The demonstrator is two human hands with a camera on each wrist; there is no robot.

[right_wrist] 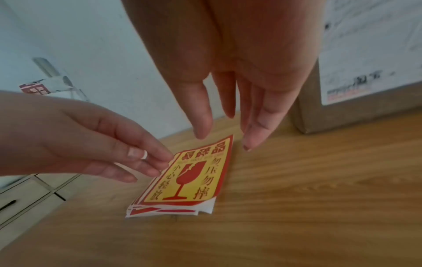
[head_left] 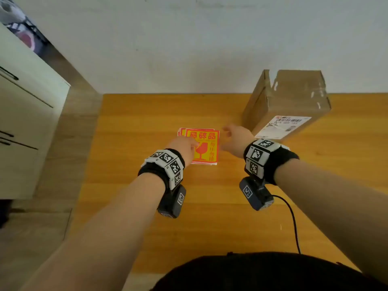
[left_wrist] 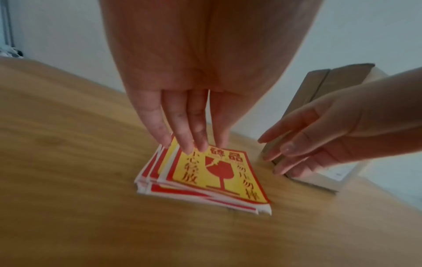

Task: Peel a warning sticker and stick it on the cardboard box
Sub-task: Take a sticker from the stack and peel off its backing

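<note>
My left hand (left_wrist: 182, 115) rests straight fingertips on the red-and-yellow warning sticker stack (head_left: 204, 147); my right hand (head_left: 234, 139) hovers spread between it and the brown cardboard box (head_left: 294, 101).

An orange wooden table (head_left: 147, 206) carries a loose stack of stickers (head_left: 206, 148) under the left hand's (head_left: 184, 148) fingertips. A cardboard box (head_left: 287, 101) stands just beyond the right hand (head_left: 235, 139). A black cable (head_left: 290, 215), blurred, seems to lie behind that wrist.
</note>
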